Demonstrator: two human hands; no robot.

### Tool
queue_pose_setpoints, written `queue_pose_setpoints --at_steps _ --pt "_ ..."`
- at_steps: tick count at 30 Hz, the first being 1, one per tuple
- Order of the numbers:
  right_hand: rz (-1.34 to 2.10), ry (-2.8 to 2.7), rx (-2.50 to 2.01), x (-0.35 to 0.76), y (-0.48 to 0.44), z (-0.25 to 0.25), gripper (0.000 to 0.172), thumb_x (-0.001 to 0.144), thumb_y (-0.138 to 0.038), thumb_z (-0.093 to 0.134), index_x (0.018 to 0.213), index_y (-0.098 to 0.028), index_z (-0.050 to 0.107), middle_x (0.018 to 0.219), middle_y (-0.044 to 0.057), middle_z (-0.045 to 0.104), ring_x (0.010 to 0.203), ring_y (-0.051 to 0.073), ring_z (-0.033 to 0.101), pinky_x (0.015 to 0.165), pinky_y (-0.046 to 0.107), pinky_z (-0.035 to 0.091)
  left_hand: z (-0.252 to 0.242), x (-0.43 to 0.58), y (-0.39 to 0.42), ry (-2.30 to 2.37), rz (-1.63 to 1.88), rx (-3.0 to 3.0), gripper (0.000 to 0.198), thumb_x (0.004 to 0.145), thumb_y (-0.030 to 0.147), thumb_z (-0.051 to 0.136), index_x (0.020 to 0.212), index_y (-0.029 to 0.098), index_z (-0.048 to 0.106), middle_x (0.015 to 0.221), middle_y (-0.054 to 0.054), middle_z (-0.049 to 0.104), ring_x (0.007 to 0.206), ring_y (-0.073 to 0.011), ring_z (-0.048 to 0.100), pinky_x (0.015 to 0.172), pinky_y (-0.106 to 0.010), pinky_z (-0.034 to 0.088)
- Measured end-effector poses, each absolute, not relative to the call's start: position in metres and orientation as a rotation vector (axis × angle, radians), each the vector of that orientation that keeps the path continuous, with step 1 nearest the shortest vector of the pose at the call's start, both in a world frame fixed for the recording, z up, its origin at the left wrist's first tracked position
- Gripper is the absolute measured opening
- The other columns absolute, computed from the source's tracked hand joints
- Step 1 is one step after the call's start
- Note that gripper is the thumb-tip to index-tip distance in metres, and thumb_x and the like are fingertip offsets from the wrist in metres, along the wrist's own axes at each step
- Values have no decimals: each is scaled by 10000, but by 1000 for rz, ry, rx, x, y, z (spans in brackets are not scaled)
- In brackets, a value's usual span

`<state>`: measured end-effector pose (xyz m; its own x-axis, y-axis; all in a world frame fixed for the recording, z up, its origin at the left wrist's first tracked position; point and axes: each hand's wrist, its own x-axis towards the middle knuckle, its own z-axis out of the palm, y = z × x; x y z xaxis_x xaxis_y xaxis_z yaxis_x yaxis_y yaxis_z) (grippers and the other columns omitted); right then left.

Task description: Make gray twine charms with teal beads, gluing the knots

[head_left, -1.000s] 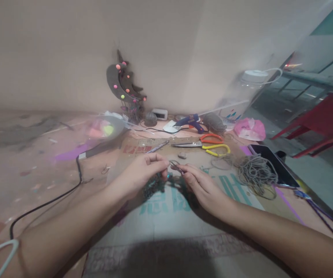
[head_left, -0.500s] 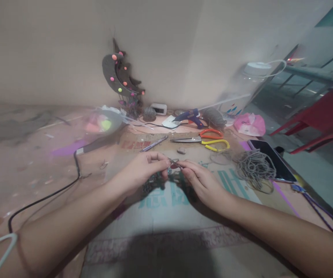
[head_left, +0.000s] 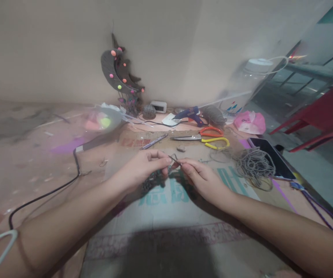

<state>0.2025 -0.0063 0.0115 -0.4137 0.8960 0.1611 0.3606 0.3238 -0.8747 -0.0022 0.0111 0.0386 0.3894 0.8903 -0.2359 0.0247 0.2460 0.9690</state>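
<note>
My left hand [head_left: 147, 166] pinches a short dark strand of grey cord [head_left: 174, 159] between thumb and fingertips. Gripping the other end of that strand, the thumb and forefinger of my right hand [head_left: 202, 177] are closed a little way off. A small loop shows between the two hands, over the printed cardboard [head_left: 166, 216]. Below my left fingers some darker cord-like stuff is partly hidden, too dim to tell. To the right lies a loose heap of grey cord [head_left: 255, 164], beside a dark phone or tablet [head_left: 279, 162].
Scissors [head_left: 203, 139] with red and yellow handles lie beyond my hands, by a pen [head_left: 154, 141] and a small stone-like piece [head_left: 180, 148]. Further back are a blue glue gun [head_left: 191, 114], a bottle [head_left: 250, 85] and a grey crescent ornament [head_left: 111, 71]. A black cable [head_left: 46, 195] crosses the left.
The view has shifted slightly. Both hands stay pinched close together; the strand between them has changed its bend a little, with a small loop showing more clearly.
</note>
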Motion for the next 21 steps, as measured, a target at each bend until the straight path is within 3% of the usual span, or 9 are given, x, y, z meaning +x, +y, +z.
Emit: queue_pose_setpoints --at_steps 4,9,12,14,17,19,21 --pt "1068 -1885 -1183 204 -2 17 452 1028 -484 413 1078 -168 733 958 75 739 987 219 680 933 355 522 40 -2 10 988 779 1171 276 762 399 766 719 166 624 620 -2 652 547 -146 611 602 -306 507" --pt "774 -1912 -1308 222 20 31 488 1001 -467 445 1302 -143 652 962 101 710 909 237 666 868 397 531 36 -5 11 942 806 1133 330 768 359 800 1008 156 698 828 -54 760 768 -192 703 714 -332 553" --pt "680 -1938 -1361 238 32 42 486 981 -489 495 1314 -174 656 815 65 670 761 220 634 764 377 533 36 -5 12 960 799 1147 301 781 354 792 989 154 712 855 -73 771 812 -209 715 742 -346 558" --pt "824 -1914 -1325 247 34 50 524 979 -545 500 1344 -196 640 682 15 577 599 175 539 609 317 486 36 -5 13 970 810 1154 277 777 371 796 915 151 700 842 -77 768 798 -212 712 728 -346 559" --pt "1245 -1825 -1163 255 28 63 612 990 -620 445 1491 -271 493 614 -52 398 470 116 308 441 250 296 38 -5 13 973 828 1166 293 780 404 795 871 156 670 830 -74 763 772 -206 702 715 -343 557" --pt "1447 -1801 -1080 254 19 69 636 995 -636 422 1542 -311 407 635 -66 328 472 105 235 419 235 225 39 -5 12 965 846 1190 289 790 411 789 854 160 660 941 -89 768 791 -197 707 752 -347 556" --pt "1514 -1866 -1048 249 10 74 644 995 -653 400 1521 -284 446 651 -62 325 474 100 241 412 231 232 38 -4 10 931 858 1221 263 813 401 774 835 166 658 1161 -109 736 855 -190 716 828 -356 547"
